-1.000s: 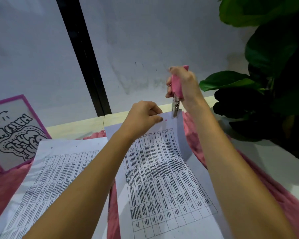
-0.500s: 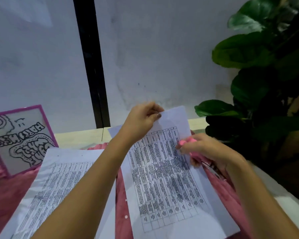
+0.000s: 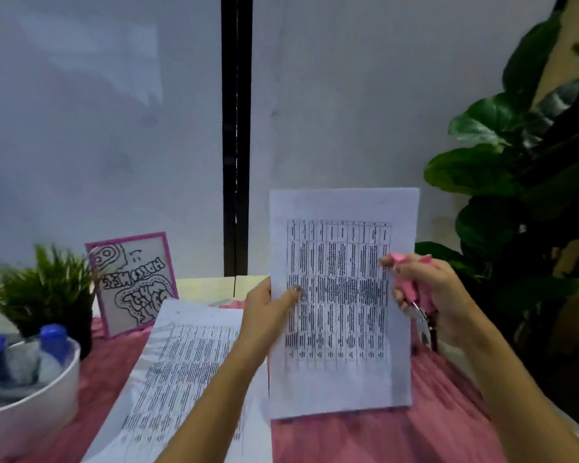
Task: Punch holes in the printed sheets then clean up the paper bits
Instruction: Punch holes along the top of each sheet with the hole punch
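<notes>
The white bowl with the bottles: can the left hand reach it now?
Probably, but not freely. The left hand pinches the raised sheet, so it must let go first. Between it and the white bowl only a second sheet lies flat; nothing tall blocks the way.

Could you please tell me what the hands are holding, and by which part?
The left hand pinches the white printed sheet at its left edge; the right hand grips the pink-handled metal hole punch by its handles.

One printed sheet (image 3: pixel 343 295), bearing a dense black table, stands upright, its left edge pinched by the left hand (image 3: pixel 268 309). A second sheet (image 3: pixel 181 369) lies flat on pink cloth (image 3: pixel 365 439). The right hand (image 3: pixel 438 292) grips the pink-handled punch (image 3: pixel 410 292) at the upright sheet's right edge.
</notes>
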A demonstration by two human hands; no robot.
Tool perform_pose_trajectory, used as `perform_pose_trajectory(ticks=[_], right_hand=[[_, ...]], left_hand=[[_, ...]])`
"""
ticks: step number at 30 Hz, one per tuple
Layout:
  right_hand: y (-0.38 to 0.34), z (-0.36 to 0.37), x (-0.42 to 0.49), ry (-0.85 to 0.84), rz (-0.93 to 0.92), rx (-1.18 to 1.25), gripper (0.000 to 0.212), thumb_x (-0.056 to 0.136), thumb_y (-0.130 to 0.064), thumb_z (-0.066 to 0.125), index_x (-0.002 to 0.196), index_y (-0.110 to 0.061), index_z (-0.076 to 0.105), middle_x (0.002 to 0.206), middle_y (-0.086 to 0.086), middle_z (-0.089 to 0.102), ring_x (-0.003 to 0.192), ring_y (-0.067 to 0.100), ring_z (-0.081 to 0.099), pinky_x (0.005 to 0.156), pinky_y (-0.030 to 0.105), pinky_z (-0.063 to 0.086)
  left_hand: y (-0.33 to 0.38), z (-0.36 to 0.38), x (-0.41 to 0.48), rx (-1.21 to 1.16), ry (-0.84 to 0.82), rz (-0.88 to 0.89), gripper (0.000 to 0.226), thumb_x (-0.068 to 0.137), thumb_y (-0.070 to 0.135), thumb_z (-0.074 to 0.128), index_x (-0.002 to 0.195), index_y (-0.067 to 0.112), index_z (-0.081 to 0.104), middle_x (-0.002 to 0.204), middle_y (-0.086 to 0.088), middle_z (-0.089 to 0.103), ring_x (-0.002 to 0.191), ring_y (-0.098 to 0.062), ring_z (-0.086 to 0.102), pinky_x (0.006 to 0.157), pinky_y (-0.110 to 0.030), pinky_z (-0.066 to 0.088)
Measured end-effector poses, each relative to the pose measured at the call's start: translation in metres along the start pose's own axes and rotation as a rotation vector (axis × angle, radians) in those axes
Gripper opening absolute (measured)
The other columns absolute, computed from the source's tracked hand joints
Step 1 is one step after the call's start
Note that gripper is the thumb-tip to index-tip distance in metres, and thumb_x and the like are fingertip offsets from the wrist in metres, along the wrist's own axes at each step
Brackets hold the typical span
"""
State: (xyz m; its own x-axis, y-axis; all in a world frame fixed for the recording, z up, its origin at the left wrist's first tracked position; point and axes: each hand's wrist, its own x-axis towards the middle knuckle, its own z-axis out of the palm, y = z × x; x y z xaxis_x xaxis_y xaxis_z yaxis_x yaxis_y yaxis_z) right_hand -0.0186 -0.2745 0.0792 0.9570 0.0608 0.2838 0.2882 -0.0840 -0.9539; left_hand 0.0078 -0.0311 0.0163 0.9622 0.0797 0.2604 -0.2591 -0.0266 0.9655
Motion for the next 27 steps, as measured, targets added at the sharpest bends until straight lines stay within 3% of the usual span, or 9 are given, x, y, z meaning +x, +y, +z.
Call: perform_pose_trajectory(ticks=[2, 5, 9, 12, 16, 20, 22, 24, 27], right_hand=[[-0.014, 0.0, -0.004, 0.031, -0.083, 0.058, 0.034, 0.085, -0.01, 0.054, 0.113, 0.007, 0.06, 0.053, 0.002, 0.054, 0.053, 0.02, 0.052, 0.044, 0.025, 0.045], [-0.029, 0.0, -0.01, 0.097, -0.178, 0.062, 0.037, 0.076, -0.015, 0.052, 0.107, 0.002, 0.064, 0.057, 0.009, 0.056, 0.053, 0.02, 0.055, 0.044, 0.025, 0.045], [-0.021, 0.004, -0.021, 0.137, -0.182, 0.04, 0.035, 0.076, -0.016, 0.051, 0.105, -0.001, 0.063, 0.054, 0.003, 0.057, 0.054, 0.019, 0.055, 0.045, 0.026, 0.045], [0.002, 0.007, -0.028, 0.134, -0.106, 0.024, 0.034, 0.076, -0.017, 0.053, 0.105, -0.002, 0.063, 0.059, 0.003, 0.059, 0.058, 0.02, 0.055, 0.046, 0.026, 0.046], [0.019, 0.014, -0.032, 0.16, -0.001, -0.082, 0.028, 0.079, -0.02, 0.057, 0.103, -0.006, 0.066, 0.071, 0.009, 0.062, 0.065, 0.022, 0.056, 0.051, 0.024, 0.048], [-0.023, 0.028, -0.006, 0.168, -0.066, -0.143, 0.04, 0.073, -0.027, 0.057, 0.105, -0.003, 0.064, 0.073, 0.013, 0.06, 0.056, 0.019, 0.054, 0.05, 0.029, 0.046], [-0.048, 0.039, 0.015, 0.127, -0.078, -0.181, 0.037, 0.075, -0.028, 0.061, 0.101, 0.0, 0.064, 0.069, 0.013, 0.058, 0.051, 0.02, 0.052, 0.048, 0.029, 0.043], [-0.059, 0.056, 0.033, 0.06, -0.017, -0.201, 0.022, 0.08, -0.024, 0.066, 0.089, -0.004, 0.064, 0.067, 0.009, 0.054, 0.049, 0.019, 0.05, 0.046, 0.028, 0.04], [-0.042, 0.094, 0.046, -0.094, 0.188, -0.164, 0.009, 0.085, -0.02, 0.064, 0.083, -0.012, 0.062, 0.079, 0.005, 0.057, 0.049, 0.015, 0.048, 0.044, 0.024, 0.039]], left_hand=[[0.026, -0.001, 0.001, 0.028, 0.015, 0.17, 0.012, 0.094, 0.016, 0.059, 0.106, 0.017, 0.063, 0.091, 0.01, 0.069, 0.076, 0.006, 0.065, 0.062, -0.012, 0.051], [0.044, 0.001, -0.001, 0.049, 0.037, 0.321, 0.011, 0.097, 0.014, 0.054, 0.107, 0.017, 0.058, 0.089, 0.008, 0.066, 0.072, 0.011, 0.061, 0.063, -0.011, 0.051], [0.031, 0.006, -0.011, 0.065, 0.037, 0.318, 0.013, 0.098, 0.011, 0.052, 0.106, 0.021, 0.054, 0.09, 0.008, 0.063, 0.07, 0.013, 0.059, 0.062, -0.007, 0.048], [0.006, 0.009, -0.023, 0.127, 0.011, 0.232, 0.017, 0.098, 0.01, 0.05, 0.112, 0.017, 0.055, 0.097, 0.009, 0.063, 0.083, 0.008, 0.058, 0.067, -0.004, 0.045], [-0.017, 0.007, -0.034, 0.179, -0.007, 0.133, 0.015, 0.097, 0.014, 0.053, 0.111, 0.019, 0.057, 0.1, -0.002, 0.063, 0.09, -0.018, 0.06, 0.068, -0.016, 0.046], [0.028, -0.019, -0.019, 0.099, 0.012, 0.14, 0.016, 0.092, 0.006, 0.057, 0.105, 0.015, 0.057, 0.097, -0.007, 0.068, 0.09, -0.025, 0.066, 0.078, -0.041, 0.057], [0.059, -0.046, -0.008, 0.08, 0.024, 0.122, 0.025, 0.091, 0.006, 0.059, 0.112, 0.014, 0.05, 0.103, -0.009, 0.066, 0.09, -0.026, 0.067, 0.081, -0.046, 0.058], [0.082, -0.076, 0.0, 0.044, 0.033, 0.027, 0.04, 0.09, 0.004, 0.062, 0.119, 0.015, 0.038, 0.106, -0.011, 0.062, 0.086, -0.025, 0.066, 0.077, -0.039, 0.059], [0.083, -0.117, -0.005, 0.178, 0.123, -0.103, 0.048, 0.087, -0.002, 0.064, 0.118, 0.014, 0.03, 0.096, -0.009, 0.056, 0.074, -0.017, 0.061, 0.05, -0.017, 0.052]])
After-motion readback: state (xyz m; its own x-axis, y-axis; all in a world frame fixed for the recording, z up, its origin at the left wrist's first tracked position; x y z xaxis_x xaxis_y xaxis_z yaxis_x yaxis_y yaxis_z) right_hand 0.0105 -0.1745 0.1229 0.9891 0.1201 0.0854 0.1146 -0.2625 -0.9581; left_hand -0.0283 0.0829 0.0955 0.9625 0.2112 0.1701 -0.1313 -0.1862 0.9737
